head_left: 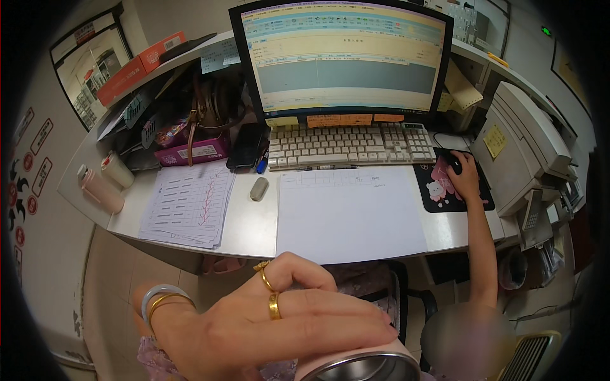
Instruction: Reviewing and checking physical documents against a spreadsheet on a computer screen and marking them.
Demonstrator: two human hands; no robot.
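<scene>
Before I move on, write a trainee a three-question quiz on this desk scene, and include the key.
1. True or false: the right hand is on the computer mouse.
2. Multiple choice: what does the left hand hold?
a) a blue pen
b) a metal-rimmed pink cup
c) a phone
3. Short answer: on which side of the keyboard does the stack of marked papers lie, as the seated person sees it?

Key:
1. True.
2. b.
3. Left.
</scene>
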